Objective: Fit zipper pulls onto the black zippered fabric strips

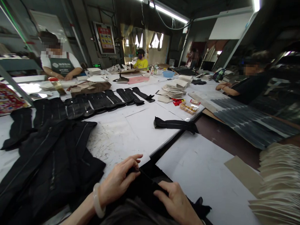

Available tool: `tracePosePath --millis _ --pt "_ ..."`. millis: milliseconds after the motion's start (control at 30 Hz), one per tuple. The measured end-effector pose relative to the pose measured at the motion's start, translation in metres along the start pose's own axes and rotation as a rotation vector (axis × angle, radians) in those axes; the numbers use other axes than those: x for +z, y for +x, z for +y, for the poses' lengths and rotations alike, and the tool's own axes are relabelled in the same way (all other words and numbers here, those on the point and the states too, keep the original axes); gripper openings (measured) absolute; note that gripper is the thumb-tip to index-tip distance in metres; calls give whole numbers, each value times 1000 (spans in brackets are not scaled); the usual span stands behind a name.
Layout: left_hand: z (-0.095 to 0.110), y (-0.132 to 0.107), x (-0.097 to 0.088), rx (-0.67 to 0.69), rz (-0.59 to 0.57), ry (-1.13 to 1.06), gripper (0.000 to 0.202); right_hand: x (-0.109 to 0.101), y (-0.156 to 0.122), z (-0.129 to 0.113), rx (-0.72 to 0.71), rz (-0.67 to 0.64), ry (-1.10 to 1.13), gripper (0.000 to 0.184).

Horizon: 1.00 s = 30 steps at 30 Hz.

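A white worktable (114, 131) spreads ahead of both hands, with a heap of zippered black pieces (53, 158) to the left of the left hand (124, 176) and a thick stack of beige sheets (283, 184) well to the right of the right hand (174, 199). Between the hands is the black cloth (145, 187), which each one pinches by its edge. Beyond them rests a narrow black strip (175, 124), and a pale bangle (98, 200) sits just behind the left hand.

Cloth (146, 195) at the left hand (123, 177) was black. Pieces (71, 165) left of it were black with grey zips (53, 173); bangle (96, 199) behind it was white.
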<state>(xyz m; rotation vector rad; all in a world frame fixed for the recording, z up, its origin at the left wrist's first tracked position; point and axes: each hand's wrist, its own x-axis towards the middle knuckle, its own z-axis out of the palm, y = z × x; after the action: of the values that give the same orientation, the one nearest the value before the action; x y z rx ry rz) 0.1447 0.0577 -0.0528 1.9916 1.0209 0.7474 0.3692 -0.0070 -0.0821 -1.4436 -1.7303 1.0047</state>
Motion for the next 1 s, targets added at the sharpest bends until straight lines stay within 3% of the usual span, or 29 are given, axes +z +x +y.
tracePosePath --millis 167,467,567,733,800,900,1000 --pt "2 -2 5 -5 -49 26 11 1 5 -6 48 -105 122 21" --pt "6 -4 6 15 -48 9 12 20 32 -26 -36 -49 217 32" --pt "5 -7 5 10 -13 -42 17 23 34 -29 -23 -30 210 33" --pt "0 -16 3 -109 158 -104 49 23 29 -21 -8 17 182 33" --pt "-4 -20 4 -214 174 -192 42 22 28 -19 -16 30 174 33" --pt "-5 -22 8 -342 133 -493 24 23 28 -21 -61 28 136 33" --pt "-3 -22 12 -378 161 -716 22 28 29 -19 -229 121 40 20"
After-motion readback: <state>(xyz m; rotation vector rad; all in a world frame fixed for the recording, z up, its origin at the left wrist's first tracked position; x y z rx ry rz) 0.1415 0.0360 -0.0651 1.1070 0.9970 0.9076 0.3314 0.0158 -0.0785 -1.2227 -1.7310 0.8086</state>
